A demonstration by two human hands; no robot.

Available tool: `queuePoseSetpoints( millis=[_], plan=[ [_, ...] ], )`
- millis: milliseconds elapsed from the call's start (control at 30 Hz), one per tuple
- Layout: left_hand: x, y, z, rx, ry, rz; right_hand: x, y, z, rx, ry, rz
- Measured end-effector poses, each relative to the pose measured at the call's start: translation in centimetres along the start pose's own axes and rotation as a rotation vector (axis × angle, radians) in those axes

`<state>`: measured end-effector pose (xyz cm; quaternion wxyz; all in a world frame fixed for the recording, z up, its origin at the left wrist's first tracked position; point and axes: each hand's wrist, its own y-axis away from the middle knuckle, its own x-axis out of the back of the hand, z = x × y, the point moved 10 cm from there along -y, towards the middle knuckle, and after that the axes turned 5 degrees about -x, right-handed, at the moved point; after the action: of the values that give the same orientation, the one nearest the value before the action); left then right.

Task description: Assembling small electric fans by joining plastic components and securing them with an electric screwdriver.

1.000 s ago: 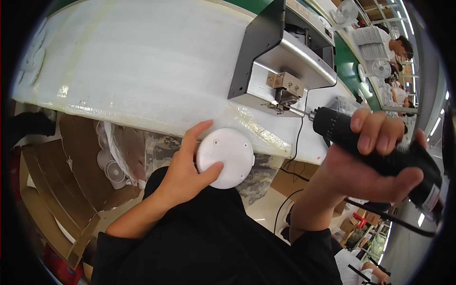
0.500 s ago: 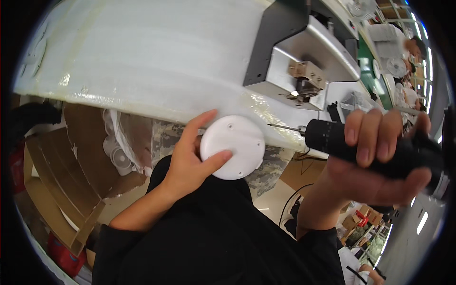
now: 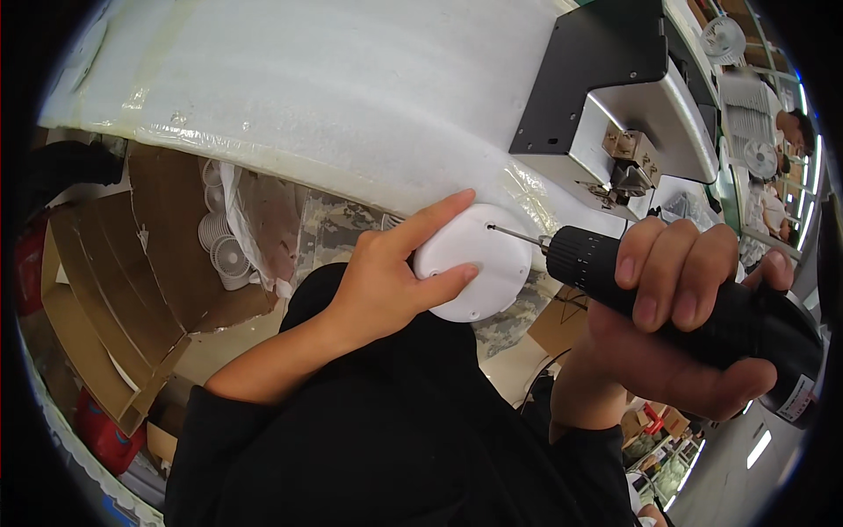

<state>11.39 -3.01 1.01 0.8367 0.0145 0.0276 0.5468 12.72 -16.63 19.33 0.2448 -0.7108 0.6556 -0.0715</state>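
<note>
A round white plastic base (image 3: 479,281) with small screw holes near its rim rests at the table edge, over my lap. My left hand (image 3: 399,259) grips it from the left, the thumb lying across its face and the index finger along its far side. In my right hand (image 3: 676,290) is a black electric screwdriver (image 3: 588,255), fingers wrapped round its body. Its thin metal bit meets the far screw hole of the base. Whether a screw sits in that hole is too small to tell.
A white-covered table (image 3: 307,79) spans the far side. A black and silver metal machine (image 3: 632,114) stands on it at the right. To the left is an open cardboard box (image 3: 158,263) beside white round fan grilles (image 3: 230,262). Another person (image 3: 795,132) sits far right.
The bit, apart from the base before, now touches its far screw hole. In the picture, the base and my left hand have shifted right, along with the machine.
</note>
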Motion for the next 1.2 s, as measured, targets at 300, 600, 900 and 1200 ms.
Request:
queuePoseSetpoints(
  millis=[300,600,900,1200],
  plan=[
    [-0.5,0.0,-0.4,0.110,-0.030,-0.103,-2.1,-1.2,1.6,-0.120,0.132,-0.200],
    [-1.5,2.5,-1.2,0.033,0.151,-0.016,-2.7,-0.7,1.8,-0.080,0.209,-0.146],
    [-0.8,2.3,-1.6,-0.052,0.240,-0.051,-2.0,0.2,-2.1,0.114,0.294,-0.216],
    [0.0,2.0,-1.8,0.062,0.234,-0.004,4.2,-0.7,-7.5,0.299,0.320,0.209]
  ],
)
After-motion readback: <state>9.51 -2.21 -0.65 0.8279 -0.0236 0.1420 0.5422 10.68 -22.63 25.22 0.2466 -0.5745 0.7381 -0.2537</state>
